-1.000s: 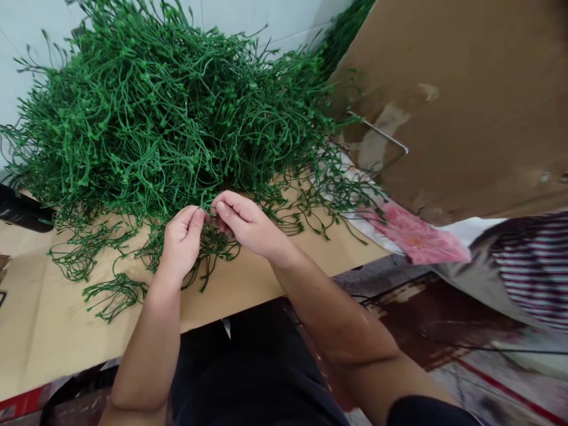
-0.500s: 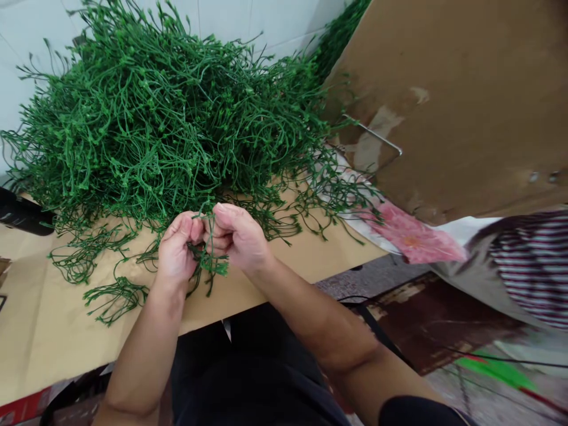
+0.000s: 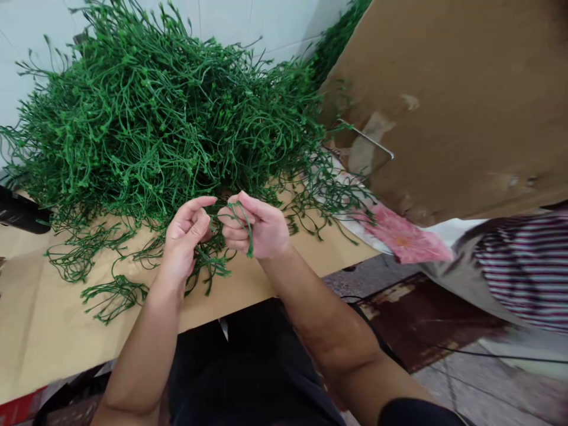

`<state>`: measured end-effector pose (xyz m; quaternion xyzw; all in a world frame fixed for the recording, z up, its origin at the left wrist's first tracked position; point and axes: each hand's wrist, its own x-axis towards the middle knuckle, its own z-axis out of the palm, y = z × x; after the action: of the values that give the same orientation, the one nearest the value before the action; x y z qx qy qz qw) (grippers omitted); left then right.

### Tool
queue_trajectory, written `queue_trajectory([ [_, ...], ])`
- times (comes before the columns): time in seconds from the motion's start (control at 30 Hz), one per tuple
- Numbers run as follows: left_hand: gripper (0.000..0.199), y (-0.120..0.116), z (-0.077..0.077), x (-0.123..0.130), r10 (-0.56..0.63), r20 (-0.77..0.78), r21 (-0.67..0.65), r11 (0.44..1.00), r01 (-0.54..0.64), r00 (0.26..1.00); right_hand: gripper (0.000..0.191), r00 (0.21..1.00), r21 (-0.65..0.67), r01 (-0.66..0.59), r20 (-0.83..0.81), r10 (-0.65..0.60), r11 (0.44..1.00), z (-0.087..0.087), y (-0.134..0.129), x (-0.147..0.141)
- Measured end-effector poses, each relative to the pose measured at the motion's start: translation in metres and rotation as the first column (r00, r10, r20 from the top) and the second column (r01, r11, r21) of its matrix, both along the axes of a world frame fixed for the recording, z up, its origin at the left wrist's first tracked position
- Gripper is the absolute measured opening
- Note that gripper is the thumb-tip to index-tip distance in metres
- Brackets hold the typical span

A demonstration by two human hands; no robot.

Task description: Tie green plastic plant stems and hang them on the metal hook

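Note:
A thin green artificial plant stem (image 3: 249,236) is pinched in my right hand (image 3: 266,229), between thumb and curled fingers; one end hangs down across the knuckles. My left hand (image 3: 186,234) is just to the left, its index finger stretched out above the thumb and its other fingers curled. From under those curled fingers a small bunch of green stems (image 3: 212,263) hangs out, though the grip itself is mostly hidden. Both hands are just above the front part of the table. Behind them rises a large tangled heap of green artificial stems (image 3: 168,118).
Loose stems (image 3: 116,296) lie on the brown-covered table (image 3: 48,319) at left. A black cylindrical object (image 3: 20,210) is at the left edge. At right, a big cardboard sheet (image 3: 452,106) with a bent metal wire (image 3: 368,139) leans over pink floral cloth (image 3: 402,234) and striped fabric (image 3: 528,266).
My right hand has drawn away to the right from my left hand, carrying a stem. My left index finger has straightened and the thumb has come away from it. The view has shifted slightly.

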<state>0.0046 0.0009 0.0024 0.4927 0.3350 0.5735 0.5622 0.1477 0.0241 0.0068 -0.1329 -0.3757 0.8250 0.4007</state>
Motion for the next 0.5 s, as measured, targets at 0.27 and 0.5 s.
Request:
queue_trajectory([
  [0.27,0.044,-0.003,-0.002,0.006,0.085,-0.350,0.145,0.989,-0.035,0.933,0.053,0.999,0.029,-0.026,-0.023,0.027,0.999,-0.011,0.003,-0.002],
  [0.5,0.020,-0.002,-0.003,0.007,0.273,-0.462,0.206,0.958,-0.197,0.844,0.046,0.949,0.130,0.076,0.296,-0.111,0.989,-0.007,0.000,-0.004],
])
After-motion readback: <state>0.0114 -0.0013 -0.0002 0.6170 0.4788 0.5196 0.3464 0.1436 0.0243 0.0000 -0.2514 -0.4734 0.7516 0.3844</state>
